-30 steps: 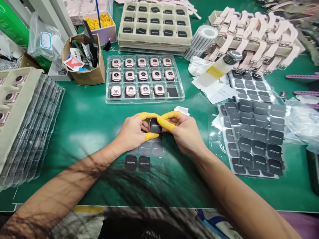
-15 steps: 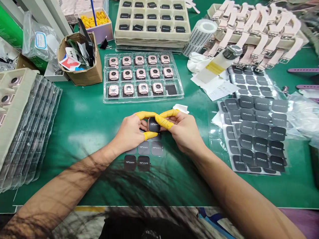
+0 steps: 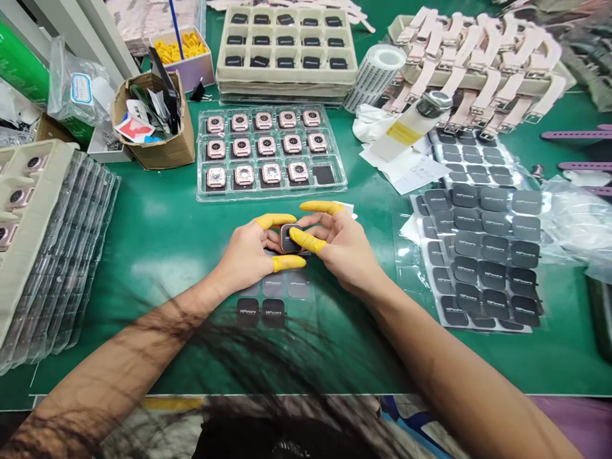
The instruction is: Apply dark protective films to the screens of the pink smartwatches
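Observation:
Between my hands is a smartwatch body (image 3: 285, 242) with a pinkish rim, its black face turned up and bearing white lettering. My left hand (image 3: 248, 250) grips it from the left, thumb and index finger in yellow finger cots. The right hand (image 3: 337, 245) lays its yellow-covered thumb across the face, other fingers curled by the far edge, index finger raised. Below them on the table lies a clear sheet of black square screen films (image 3: 273, 312). Beyond stands a clear plastic tray (image 3: 272, 191) with rows of pink watch bodies and one vacant pocket at its front right.
More film sheets (image 3: 495, 274) lie at right. A bottle (image 3: 406, 131) rests tilted on papers behind them, near pink straps (image 3: 478, 64). Stacked trays (image 3: 90, 255) stand at left, a cardboard box (image 3: 162, 145) behind. Another tray stack (image 3: 287, 80) is at the back.
My right thumb has moved left across the watch face, and my right index finger has lifted off it. My left hand keeps its hold. The whole view has shifted slightly.

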Tool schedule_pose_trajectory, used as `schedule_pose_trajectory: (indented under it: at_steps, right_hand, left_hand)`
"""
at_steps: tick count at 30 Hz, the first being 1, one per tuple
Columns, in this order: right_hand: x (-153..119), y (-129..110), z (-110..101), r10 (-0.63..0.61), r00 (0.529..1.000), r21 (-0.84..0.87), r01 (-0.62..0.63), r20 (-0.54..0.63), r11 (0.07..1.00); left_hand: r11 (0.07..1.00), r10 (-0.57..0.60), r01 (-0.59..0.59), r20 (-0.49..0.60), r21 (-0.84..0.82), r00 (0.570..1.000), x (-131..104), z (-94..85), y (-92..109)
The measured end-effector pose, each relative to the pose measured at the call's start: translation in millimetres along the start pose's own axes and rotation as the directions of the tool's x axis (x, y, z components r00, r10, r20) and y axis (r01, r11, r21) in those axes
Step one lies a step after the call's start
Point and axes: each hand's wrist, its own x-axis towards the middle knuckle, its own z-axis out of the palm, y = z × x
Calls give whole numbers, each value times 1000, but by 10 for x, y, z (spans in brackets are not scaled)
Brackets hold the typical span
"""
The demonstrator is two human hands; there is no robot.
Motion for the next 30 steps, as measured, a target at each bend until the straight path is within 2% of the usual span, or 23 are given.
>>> schedule_pose_trajectory:
  at_steps: [4, 7, 10, 11, 13, 15, 17, 19, 20, 21, 22, 23, 24, 25, 26, 27, 28, 29, 30]
  right_hand:
    - [15, 68, 19, -52, 999, 3, 52, 0, 999]
    - [-4, 80, 24, -70, 991, -30, 73, 112, 997]
    - [65, 5, -44, -91, 974, -75, 109, 206, 991]
    - [134, -42, -89, -137, 975, -73, 152, 175, 986]
    - [351, -162, -207, -278, 960, -110, 277, 8, 954]
    - [637, -293, -341, -404, 901, -310, 344, -155, 886]
    - [910, -406, -458, -439, 889, -567, 296, -131, 769]
    - [1075, -477, -529, -447, 891, -678, 279, -81, 680]
    - [1093, -493, -543, -457, 886, -699, 280, -77, 659]
    - [1064, -493, -542, -475, 875, -710, 271, -100, 650]
    - [987, -477, -526, -495, 857, -728, 250, -140, 638]
    - [868, -445, -498, -521, 836, -748, 233, -173, 622]
    - [717, -395, -460, -547, 818, -765, 235, -177, 599]
    - [548, -332, -416, -580, 804, -786, 271, -133, 556]
    - [377, -258, -369, -602, 798, -791, 385, 25, 476]
    - [219, -178, -324, -577, 772, -742, 546, 266, 389]
    - [88, -99, -285, -511, 701, -658, 689, 497, 305]
    - [-7, -28, -254, -461, 654, -612, 746, 599, 264]
    - [-61, 31, -233, -426, 629, -587, 772, 650, 244]
  left_hand:
    - [999, -44, 42, -78, -24, 996, -3, 10, -5]
    - [999, -2, 8, -160, 39, 987, 26, -2, -53]
    - [999, 38, -37, -214, 11, 976, 45, -1, -74]
    - [998, 57, -60, -233, -6, 971, 38, 11, -63]
    - [988, 142, -153, -263, -21, 954, 3, 57, -9]
    - [967, 237, -253, -263, -26, 935, -29, 112, 83]
    - [962, 224, -251, -218, -105, 950, 1, 143, 199]
    - [966, 159, -192, -187, -175, 969, 145, 128, 326]
    - [975, 147, -175, -190, -139, 971, 264, 103, 390]
    - [984, 170, -179, -201, -26, 965, 409, 69, 456]
    - [965, 228, -192, -204, 181, 952, 571, 31, 522]
    - [875, 275, -181, -154, 450, 949, 742, -6, 588]
    - [695, 279, -155, -64, 702, 958, 911, -38, 652]
    - [472, 237, -124, 10, 873, 971, 1069, -63, 713]
    - [280, 169, -108, 61, 954, 984, 1207, -79, 768]
    - [183, 122, -100, 78, 978, 989, 1323, -87, 814]
    - [128, 81, -107, 97, 986, 992, 1413, -89, 849]
    - [120, 51, -122, 116, 985, 992, 1478, -89, 871]
    - [156, 43, -138, 133, 978, 990, 1520, -89, 879]
